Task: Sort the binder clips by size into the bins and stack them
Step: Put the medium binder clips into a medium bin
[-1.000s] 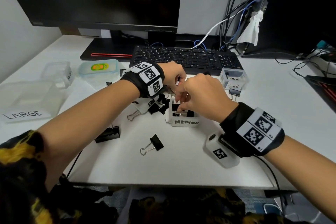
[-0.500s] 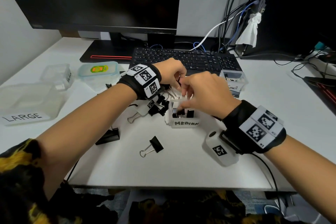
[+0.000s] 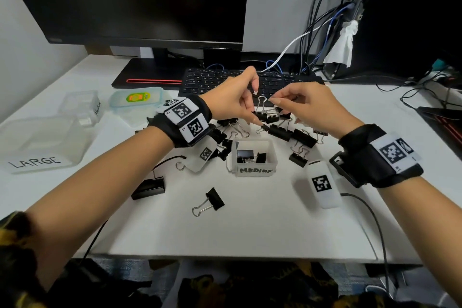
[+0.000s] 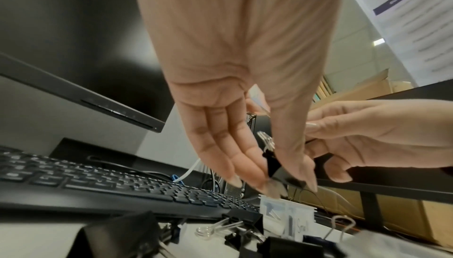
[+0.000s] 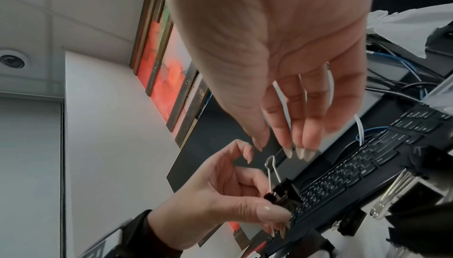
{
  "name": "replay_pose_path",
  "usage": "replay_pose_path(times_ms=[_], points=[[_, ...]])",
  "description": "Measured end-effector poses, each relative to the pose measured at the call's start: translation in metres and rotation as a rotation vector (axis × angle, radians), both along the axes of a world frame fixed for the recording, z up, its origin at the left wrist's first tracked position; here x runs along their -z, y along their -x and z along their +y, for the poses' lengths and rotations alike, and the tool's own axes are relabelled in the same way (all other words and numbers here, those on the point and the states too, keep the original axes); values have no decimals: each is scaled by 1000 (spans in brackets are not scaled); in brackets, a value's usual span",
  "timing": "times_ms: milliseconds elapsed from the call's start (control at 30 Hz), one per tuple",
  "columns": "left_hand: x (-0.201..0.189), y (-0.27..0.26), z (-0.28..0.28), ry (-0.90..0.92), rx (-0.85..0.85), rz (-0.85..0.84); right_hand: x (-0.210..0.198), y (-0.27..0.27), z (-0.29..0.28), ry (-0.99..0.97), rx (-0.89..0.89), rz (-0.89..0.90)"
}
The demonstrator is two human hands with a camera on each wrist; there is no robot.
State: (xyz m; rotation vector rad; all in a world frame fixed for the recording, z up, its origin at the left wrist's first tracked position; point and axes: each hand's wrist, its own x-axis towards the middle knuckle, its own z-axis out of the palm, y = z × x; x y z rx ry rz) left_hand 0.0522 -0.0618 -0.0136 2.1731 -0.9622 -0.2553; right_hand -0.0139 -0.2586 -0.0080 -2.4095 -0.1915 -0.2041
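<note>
Pinching a black binder clip (image 3: 265, 115) above the MEDIUM bin (image 3: 252, 170), the left hand (image 3: 233, 102) is gripping it while the right hand (image 3: 308, 105) is reaching in with loose, empty fingers

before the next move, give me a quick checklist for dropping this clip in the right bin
1. Clip held firmly: ok. The left hand pinches the black binder clip by its body.
2. Right hand free to help: ok. Its fingers hang just above the clip's wire handle and hold nothing.
3. Clip size judged: cannot tell from these views.
4. Medium bin open with room: ok. A few clips lie inside.
5. Large bin reachable: ok, open on the left.
6. Small bin clear: cannot tell. The hands hide it in the head view.
</note>
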Motion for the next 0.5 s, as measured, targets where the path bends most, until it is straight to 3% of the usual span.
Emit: replay_pose_path(times_ms=[267, 367, 500], points=[[0, 13, 1, 47, -9, 29, -1, 1, 11, -56, -52, -87], [3, 17, 6, 39, -20, 32, -3, 4, 13, 8, -66, -74], [3, 21, 17, -103, -71, 17, -4, 6, 10, 90, -26, -114]])
